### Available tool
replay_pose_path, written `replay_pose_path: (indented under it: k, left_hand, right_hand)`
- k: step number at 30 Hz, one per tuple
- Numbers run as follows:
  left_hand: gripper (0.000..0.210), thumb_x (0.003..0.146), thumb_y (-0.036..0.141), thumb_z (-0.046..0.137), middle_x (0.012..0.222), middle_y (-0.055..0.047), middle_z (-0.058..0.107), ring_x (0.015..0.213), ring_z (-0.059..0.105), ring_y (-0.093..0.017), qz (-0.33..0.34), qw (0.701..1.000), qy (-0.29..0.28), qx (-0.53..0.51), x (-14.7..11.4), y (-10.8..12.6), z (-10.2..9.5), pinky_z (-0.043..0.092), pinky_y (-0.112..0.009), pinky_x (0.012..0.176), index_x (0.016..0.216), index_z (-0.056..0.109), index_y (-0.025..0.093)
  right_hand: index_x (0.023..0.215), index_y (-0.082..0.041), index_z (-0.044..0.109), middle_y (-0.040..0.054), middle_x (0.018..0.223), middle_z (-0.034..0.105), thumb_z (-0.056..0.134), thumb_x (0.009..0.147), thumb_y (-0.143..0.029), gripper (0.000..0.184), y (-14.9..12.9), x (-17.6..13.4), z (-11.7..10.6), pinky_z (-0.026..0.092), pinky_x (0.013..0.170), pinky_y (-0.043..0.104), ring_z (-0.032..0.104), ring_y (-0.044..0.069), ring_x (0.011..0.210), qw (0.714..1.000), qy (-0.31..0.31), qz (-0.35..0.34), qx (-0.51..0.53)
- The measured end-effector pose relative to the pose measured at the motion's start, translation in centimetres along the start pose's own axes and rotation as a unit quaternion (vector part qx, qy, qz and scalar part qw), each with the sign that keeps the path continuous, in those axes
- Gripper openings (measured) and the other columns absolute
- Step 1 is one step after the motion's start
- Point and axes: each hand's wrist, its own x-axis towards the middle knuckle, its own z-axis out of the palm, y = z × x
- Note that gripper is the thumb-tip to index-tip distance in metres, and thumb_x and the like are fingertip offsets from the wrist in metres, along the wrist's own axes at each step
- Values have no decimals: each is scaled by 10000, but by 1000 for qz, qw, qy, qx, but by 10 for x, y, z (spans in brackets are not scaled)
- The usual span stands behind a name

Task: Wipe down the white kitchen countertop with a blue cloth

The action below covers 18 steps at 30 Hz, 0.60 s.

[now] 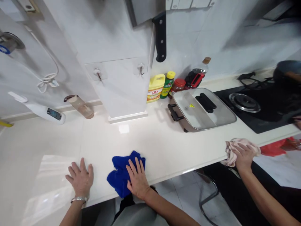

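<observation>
A crumpled bright-blue cleaning cloth [121, 175] is seen lying on the near edge of a glossy white stone countertop [150, 141], one corner hanging slightly over the lip, where it is pressed flat under the right hand [137, 180], the fingers laid straight and slightly spread across its right half. The left hand [80, 178], a silver bracelet [79, 199] worn at its wrist, is rested palm-down on the bare counter just to the left of the cloth, not touching it, its fingers spread. Farther right along the same edge, a pale pink rag [235, 150] is gripped by another person's hand [244, 154], the fingers closed over it. Behind that, a rectangular electric cooking pan with a glass lid and black handle [202, 108] is set beside a black glass gas hob [256, 106], on which a dark pan [288, 73] is partly seen at the frame's edge. Against the tiled wall, a yellow plastic jug [155, 88], a green bottle with a yellow cap [168, 84] and a red-lidded jar [177, 86] are lined up, and a black-handled cleaver [160, 36] is hung above them. At the far left, a tinted drinking bottle [80, 106] and a white handheld device with a small screen [43, 110] are laid on their sides by the wall.
</observation>
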Motion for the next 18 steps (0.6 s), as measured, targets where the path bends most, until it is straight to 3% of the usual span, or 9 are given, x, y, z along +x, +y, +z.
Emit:
replay_pose_path:
  k: [3, 7, 11, 14, 16, 18]
  left_hand:
    - [630, 981, 473, 279, 1611, -283, 237, 1497, 173, -456, 8, 1000, 11, 1, 0, 0, 1, 200, -724, 1120, 1507, 377, 141]
    - [647, 954, 460, 366, 1611, -253, 261, 1469, 214, -467, 3, 1000, 5, 6, 1, -2, 5, 234, -736, 1076, 1543, 310, 198]
    - [678, 934, 462, 396, 1603, -254, 276, 1455, 230, -476, 2, 1000, 5, 7, 2, -1, 5, 249, -745, 1056, 1548, 294, 193]
    - [684, 935, 466, 376, 1602, -256, 271, 1465, 213, -470, -1, 1000, 0, 7, 2, 1, 4, 250, -753, 1056, 1548, 289, 176]
    - [681, 938, 465, 356, 1611, -258, 247, 1473, 193, -472, 0, 1000, -2, 5, 2, 1, 3, 244, -759, 1060, 1544, 295, 161]
    - [664, 946, 462, 328, 1617, -259, 226, 1476, 187, -475, 5, 1000, -5, 1, 2, 0, 2, 240, -761, 1063, 1538, 307, 162]
  right_hand:
    - [1449, -135, 432, 69, 1650, 210, 553, 762, -196, 700, 21, -21, -14, 203, 1234, 637, -16, 358, 1522, 999, -8, -32, 10]
    - [1411, -118, 445, 120, 1561, 385, 498, 715, -105, 698, 82, -75, -39, 267, 1217, 620, 125, 312, 1515, 999, 50, 2, -15]
    - [1413, -118, 412, 148, 1490, 465, 427, 816, -115, 597, 166, -128, -72, 326, 1186, 600, 261, 297, 1477, 982, 145, 91, -77]
    - [1399, -122, 420, 162, 1461, 486, 412, 884, -209, 522, 213, -153, -94, 361, 1163, 582, 322, 311, 1447, 952, 209, 189, -121]
    - [1408, -118, 410, 169, 1456, 486, 398, 894, -240, 529, 224, -159, -99, 360, 1157, 586, 330, 325, 1442, 931, 233, 240, -148]
    - [1424, -111, 390, 172, 1471, 471, 389, 894, -239, 546, 217, -158, -95, 336, 1165, 597, 300, 335, 1457, 920, 236, 264, -168]
